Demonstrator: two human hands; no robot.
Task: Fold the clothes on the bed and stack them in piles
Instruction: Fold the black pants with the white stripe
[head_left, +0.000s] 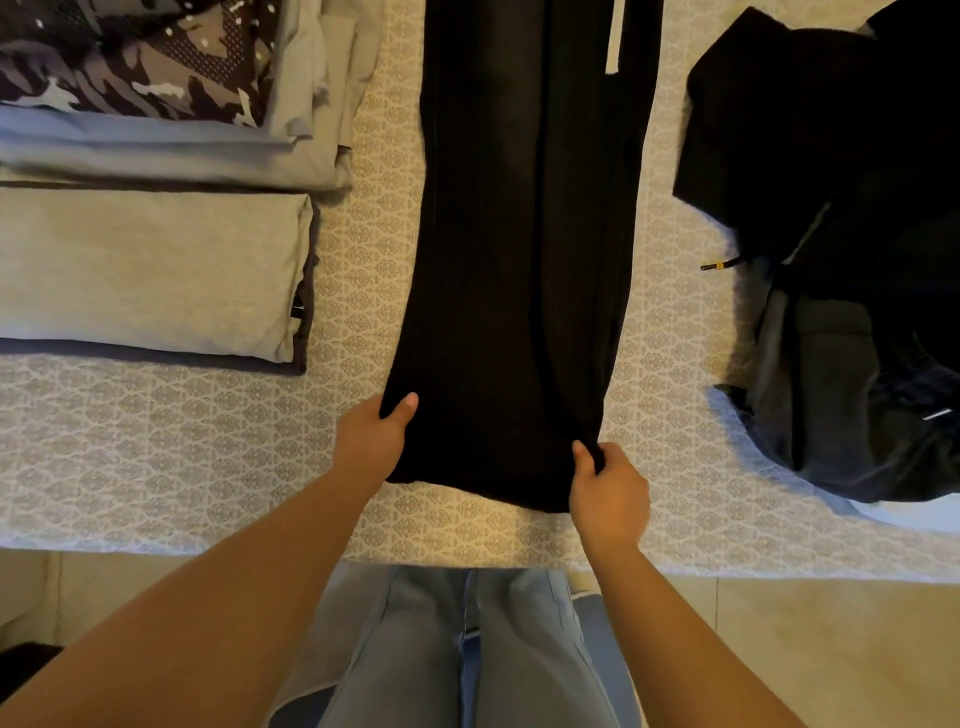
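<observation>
A long black garment (519, 234), seemingly trousers with the legs laid together, lies lengthwise down the middle of the patterned bed (182, 457), running from the top edge of the view to just in front of me. My left hand (371, 441) pinches its near left corner, thumb on top. My right hand (608, 493) grips the near right corner, fingers curled into the cloth. A pale strip (614, 36) lies on the garment near the top.
Folded piles sit at the left: a grey folded piece (145, 275) on a dark one, and behind it a stack (156, 145) topped by a camouflage print (130, 57). An unfolded heap of dark clothes (841, 249) lies at the right. The bed's near edge runs below my hands.
</observation>
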